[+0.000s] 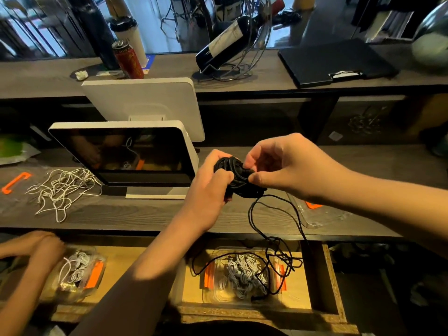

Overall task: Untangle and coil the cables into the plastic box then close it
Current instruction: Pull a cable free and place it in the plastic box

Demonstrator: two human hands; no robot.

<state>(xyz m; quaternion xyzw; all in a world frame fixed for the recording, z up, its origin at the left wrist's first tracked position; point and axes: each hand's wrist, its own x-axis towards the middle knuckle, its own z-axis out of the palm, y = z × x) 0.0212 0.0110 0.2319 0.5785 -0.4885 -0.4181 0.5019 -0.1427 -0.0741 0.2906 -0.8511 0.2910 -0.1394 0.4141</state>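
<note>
At the far left of the dark wooden surface (145, 214) a loose white cable (60, 190) is left tangled, well apart from the hands, beside a blank tilted screen (121, 151). Lower left, another person's hand (41, 246) is seen near a clear box holding white cords (77, 270). Toward the centre, the left hand (213, 185) is curled round a partly wound black cable bundle (236, 175), which is held above the surface; the right hand (278, 166) pinches a strand at the bundle's top between thumb and fingertips. The coiling step appears to be in hand: a long free tail of black cable (274, 241) hangs from the bundle, looped and knotted over the plastic box (242, 275) in the open drawer below, where coiled white cords already lie. The next move probably calls for the tail to be drawn up and freed of its knots as it is wound on, without snagging the box. At the right, a clear lid (317, 214) with an orange clip rests on the surface. On the raised shelf behind, a red can (128, 59), a wine bottle in a wire holder (232, 40) and a black clipboard (334, 61) are set.
</note>
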